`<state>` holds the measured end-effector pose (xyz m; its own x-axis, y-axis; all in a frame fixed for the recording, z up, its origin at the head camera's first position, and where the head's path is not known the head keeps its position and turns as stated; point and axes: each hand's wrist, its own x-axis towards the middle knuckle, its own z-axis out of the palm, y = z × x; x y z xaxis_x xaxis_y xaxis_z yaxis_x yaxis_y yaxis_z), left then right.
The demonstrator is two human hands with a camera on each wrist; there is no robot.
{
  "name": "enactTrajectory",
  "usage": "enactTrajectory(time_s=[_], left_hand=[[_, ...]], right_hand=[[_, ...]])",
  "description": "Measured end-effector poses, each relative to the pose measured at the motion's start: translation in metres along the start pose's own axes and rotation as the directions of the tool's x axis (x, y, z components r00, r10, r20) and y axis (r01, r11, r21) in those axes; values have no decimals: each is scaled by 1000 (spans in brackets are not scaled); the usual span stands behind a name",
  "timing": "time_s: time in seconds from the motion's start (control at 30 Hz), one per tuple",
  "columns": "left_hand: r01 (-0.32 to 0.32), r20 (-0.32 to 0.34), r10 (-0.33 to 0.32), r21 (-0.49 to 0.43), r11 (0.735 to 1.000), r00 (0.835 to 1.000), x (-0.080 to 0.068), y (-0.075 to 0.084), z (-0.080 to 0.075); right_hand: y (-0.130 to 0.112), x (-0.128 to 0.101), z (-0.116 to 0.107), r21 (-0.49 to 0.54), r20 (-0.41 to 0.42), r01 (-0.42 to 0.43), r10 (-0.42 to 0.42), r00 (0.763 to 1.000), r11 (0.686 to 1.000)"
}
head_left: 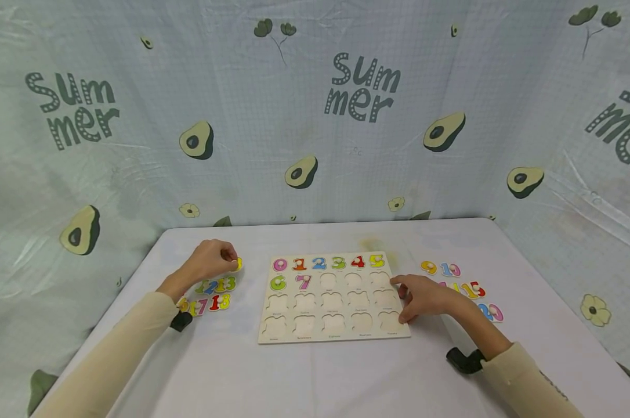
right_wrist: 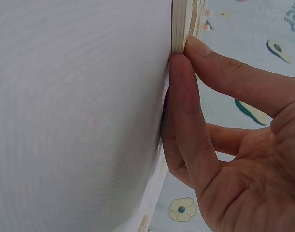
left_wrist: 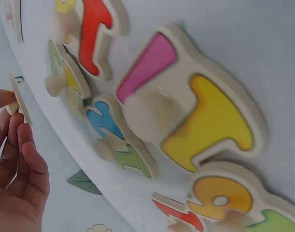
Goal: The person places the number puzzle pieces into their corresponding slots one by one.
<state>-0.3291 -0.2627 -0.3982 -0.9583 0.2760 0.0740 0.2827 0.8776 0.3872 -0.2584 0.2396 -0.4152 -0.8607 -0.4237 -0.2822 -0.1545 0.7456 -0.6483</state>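
Observation:
My left hand (head_left: pixel 210 259) is raised above the left group of number pieces, its thumb and fingertips pinching a small number piece (head_left: pixel 239 264) with yellow on its face. That number piece (left_wrist: pixel 21 101) appears edge-on in the left wrist view, so its digit is hidden. At the right edge of the wooden number board (head_left: pixel 294 334) is my right hand (head_left: pixel 424 296). In the right wrist view, the thumb (right_wrist: pixel 224 70) and a finger (right_wrist: pixel 186 96) hold the board's edge (right_wrist: pixel 181 29). Coloured pieces 0 to 7 sit in the board's upper recesses; the lower recesses show bare wood.
Several loose knobbed number pieces (head_left: pixel 219 302) lie left of the board. More pieces, including an orange 9 (head_left: pixel 428 267), lie to its right. A white cloth (head_left: pixel 325 383) covers the table, and a printed curtain (head_left: pixel 242 104) hangs behind it.

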Motion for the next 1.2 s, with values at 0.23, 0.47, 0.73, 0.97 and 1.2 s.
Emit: enactTrajectory(time_s=[0.23,0.47,0.73,0.97,1.2], left_hand=[[-55,-12,55,-43,998,998,3,16,3],[-109,-8,108,-70,992,994,8,35,8],[-131,1,132,-73,989,991,15,58,15],[-183,6,184,-79,980,983,21,74,19],[-214,15,216,-82,973,976,28,91,24]], right_hand=[[0,-1,0,-3,1,8,-8,1000,1000],[0,-1,0,-11,0,8,-8,1000,1000],[-1,-1,-1,-21,-4,4,-4,1000,1000],[-2,0,-1,-26,-6,-6,6,1000,1000],[-3,0,-2,-11,-3,-7,6,1000,1000]])
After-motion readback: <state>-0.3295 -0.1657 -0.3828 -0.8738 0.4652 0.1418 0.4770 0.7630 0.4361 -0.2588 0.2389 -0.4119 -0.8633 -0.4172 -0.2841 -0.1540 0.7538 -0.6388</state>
